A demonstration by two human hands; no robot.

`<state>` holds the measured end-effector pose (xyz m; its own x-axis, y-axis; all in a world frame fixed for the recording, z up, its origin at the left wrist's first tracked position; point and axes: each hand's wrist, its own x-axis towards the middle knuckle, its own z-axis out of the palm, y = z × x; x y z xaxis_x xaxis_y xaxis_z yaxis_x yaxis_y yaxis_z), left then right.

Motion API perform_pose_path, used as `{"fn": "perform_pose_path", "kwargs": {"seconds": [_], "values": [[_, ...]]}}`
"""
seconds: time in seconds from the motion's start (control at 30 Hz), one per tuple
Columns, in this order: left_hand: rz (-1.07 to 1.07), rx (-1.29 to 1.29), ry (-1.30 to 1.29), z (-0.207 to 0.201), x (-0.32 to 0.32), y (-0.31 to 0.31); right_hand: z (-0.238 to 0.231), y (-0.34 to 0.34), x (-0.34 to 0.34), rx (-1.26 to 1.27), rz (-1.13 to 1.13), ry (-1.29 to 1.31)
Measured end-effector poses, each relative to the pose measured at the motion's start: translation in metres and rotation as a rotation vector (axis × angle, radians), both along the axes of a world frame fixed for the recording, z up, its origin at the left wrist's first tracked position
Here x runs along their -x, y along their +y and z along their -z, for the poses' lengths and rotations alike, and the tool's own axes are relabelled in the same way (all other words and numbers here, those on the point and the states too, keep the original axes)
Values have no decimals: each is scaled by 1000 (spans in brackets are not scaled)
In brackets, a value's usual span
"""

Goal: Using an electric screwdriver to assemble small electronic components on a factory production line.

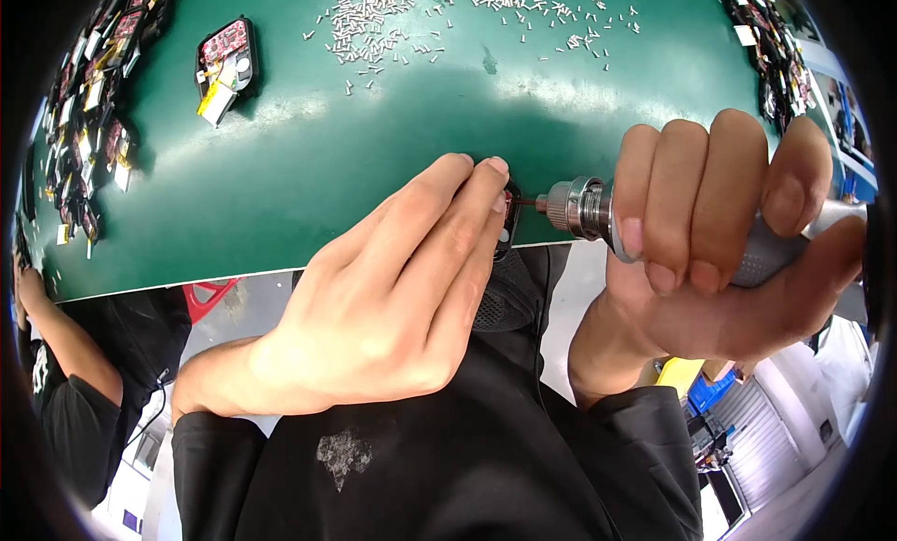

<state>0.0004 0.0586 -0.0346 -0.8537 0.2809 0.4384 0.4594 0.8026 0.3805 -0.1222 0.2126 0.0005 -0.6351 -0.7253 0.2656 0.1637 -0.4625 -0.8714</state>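
Near the table's front edge my left hand covers most of a small black device housing, its fingers pressed together over it. Only the housing's right side shows, with a bit of red board. My right hand is wrapped round a grey powered screwdriver with a metal chuck, held sideways. Its thin bit points left and reaches the housing's exposed side; whether it sits in a screw I cannot tell.
Loose small screws lie scattered at the far side of the green table. An opened device with red board and battery lies far left. Piles of similar devices line the left and right. Another person's arm shows at left.
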Motion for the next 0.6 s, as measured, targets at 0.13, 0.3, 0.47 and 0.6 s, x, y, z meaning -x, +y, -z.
{"fn": "perform_pose_path", "kwargs": {"seconds": [0.13,0.3,0.47,0.6], "values": [[17,47,32,-2,2,-2,2,-6,-4,47,24,37],[36,65,-26,-10,1,-9,4,-19,-5,-1,32,63],[-15,93,-50,-20,-6,-8,-3,-30,-11,55,26,104],[45,43,-120,-16,-11,-16,3,-30,-4,216,-116,62]]}}
